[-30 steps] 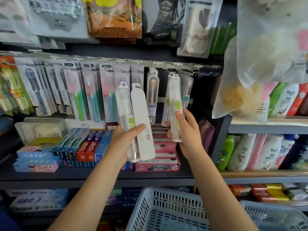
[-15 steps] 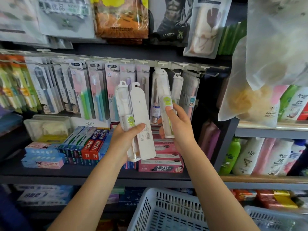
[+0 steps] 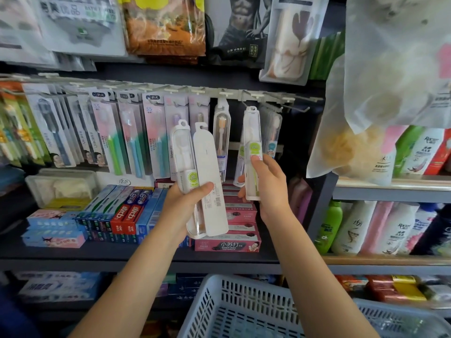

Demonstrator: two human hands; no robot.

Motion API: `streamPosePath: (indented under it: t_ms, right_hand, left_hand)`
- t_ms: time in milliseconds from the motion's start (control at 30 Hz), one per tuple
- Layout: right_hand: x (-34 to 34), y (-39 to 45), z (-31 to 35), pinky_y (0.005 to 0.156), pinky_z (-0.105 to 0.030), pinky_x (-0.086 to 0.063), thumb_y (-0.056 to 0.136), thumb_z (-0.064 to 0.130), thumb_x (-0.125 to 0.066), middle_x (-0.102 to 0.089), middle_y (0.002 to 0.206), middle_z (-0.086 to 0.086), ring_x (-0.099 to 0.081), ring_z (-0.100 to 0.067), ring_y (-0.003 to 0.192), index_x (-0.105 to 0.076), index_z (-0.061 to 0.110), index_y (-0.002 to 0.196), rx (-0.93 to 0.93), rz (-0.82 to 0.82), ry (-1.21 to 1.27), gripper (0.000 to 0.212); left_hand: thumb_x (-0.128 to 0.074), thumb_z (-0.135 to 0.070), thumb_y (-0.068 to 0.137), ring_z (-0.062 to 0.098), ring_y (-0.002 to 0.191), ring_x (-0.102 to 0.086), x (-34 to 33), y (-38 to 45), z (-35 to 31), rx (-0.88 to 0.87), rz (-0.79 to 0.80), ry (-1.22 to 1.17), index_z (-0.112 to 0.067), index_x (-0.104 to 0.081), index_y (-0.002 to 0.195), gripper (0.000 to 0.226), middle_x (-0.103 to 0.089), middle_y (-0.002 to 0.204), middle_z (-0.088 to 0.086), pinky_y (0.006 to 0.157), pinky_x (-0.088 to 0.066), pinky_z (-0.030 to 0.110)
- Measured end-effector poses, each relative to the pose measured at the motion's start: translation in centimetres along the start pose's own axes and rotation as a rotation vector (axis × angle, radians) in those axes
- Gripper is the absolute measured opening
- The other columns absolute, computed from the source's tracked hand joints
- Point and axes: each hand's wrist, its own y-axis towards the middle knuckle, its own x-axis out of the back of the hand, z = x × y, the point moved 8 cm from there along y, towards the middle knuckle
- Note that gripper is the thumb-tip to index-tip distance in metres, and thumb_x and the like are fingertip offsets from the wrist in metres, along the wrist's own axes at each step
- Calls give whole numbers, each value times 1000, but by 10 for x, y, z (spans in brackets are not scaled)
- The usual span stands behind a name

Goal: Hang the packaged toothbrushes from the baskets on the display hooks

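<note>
The fingers (image 3: 255, 160) of the right hand (image 3: 269, 185) are curled round the lower half of one toothbrush pack (image 3: 252, 152), thumb pressed on its front, holding it upright so the hanging hole at its 12 o'clock end points at the hook rail (image 3: 244, 93); gripping low leaves that hole free to slide onto a peg. The pack's top sits just below the rail, not yet threaded as far as can be told. At 9 o'clock from it, the left hand (image 3: 188, 203) grips two spare packs (image 3: 195, 176) fanned together, thumb across their fronts, one showing its brush and one its printed back; they seem parked there as the next to go up. Between the hands an orange-brushed pack (image 3: 221, 132) already hangs on the rail, with a row of carded brushes (image 3: 109, 132) filling the pegs toward 9 o'clock. Toothpaste boxes (image 3: 127, 215) lie on the shelf beneath. At 6 o'clock a white basket (image 3: 231, 301) waits under the arms, within easy reach.
</note>
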Motion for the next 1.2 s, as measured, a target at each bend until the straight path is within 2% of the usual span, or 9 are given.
streamPosePath:
  t_ms: [200,333,533,633,700,800,933,1000,1200]
  right_hand:
    - [8,14,-17,50,-34,-52,101,38,-59,-69,82,-17,-64,-28,54,-58,12,121,-134,25,-14,33]
    - [20,8,-56,79,-45,-63,94,51,-65,-75,94,-13,-74,-26,71,-64,9,118,-295,16,-51,49]
    - [32,2,-88,65,-31,-62,101,42,-56,-78,92,-8,-75,-22,75,-63,17,106,-346,64,19,27]
    - [30,13,-97,67,-35,-63,100,42,-57,-76,93,-10,-75,-27,77,-61,19,98,-409,65,75,23]
    - [28,22,-105,67,-36,-62,100,41,-58,-74,94,-10,-75,-26,75,-58,17,99,-452,50,102,24]
    - [21,36,-113,69,-37,-62,100,40,-58,-71,96,-8,-74,-22,73,-54,11,119,-489,48,147,35]
    - [13,48,-113,79,-42,-61,100,39,-59,-64,94,-5,-72,-22,73,-43,9,143,-524,45,190,54]
    - [10,52,-114,74,-40,-60,100,38,-61,-61,94,-5,-70,-24,75,-40,9,146,-542,45,218,59]
    - [16,48,-128,58,-34,-59,97,42,-64,-70,94,-12,-73,-24,72,-59,4,117,-614,12,146,43]
  left_hand:
    - [-77,-10,85,13,84,-75,-6,-4,5,-6,-48,-6,-24,-68,102,23,-79,89,-6,72,-57,33]
    - [-79,-12,84,15,89,-75,-11,-9,17,7,-80,25,-23,-69,106,26,-79,95,-5,77,-57,35]
    - [-77,-10,86,17,91,-75,-15,-12,41,47,-159,20,-19,-70,111,27,-78,102,1,74,-57,33]
    - [-77,-10,86,15,88,-75,-17,-17,48,61,-207,31,-19,-69,109,26,-78,100,0,71,-57,32]
    - [-78,-10,85,19,92,-75,-18,-20,54,80,-227,34,-17,-69,112,29,-78,103,2,80,-59,39]
    - [-77,-10,86,23,98,-74,-23,-25,58,89,-234,42,-18,-70,114,30,-78,104,2,92,-57,48]
    - [-77,-9,86,21,97,-74,-26,-29,59,85,-254,33,-20,-70,111,28,-78,103,1,91,-57,46]
    - [-77,-10,86,21,98,-74,-26,-29,58,85,-248,38,-21,-69,111,28,-78,103,0,92,-57,46]
    - [-78,-14,86,22,101,-74,-20,-18,61,99,-179,53,-20,-70,115,31,-78,104,1,94,-56,48]
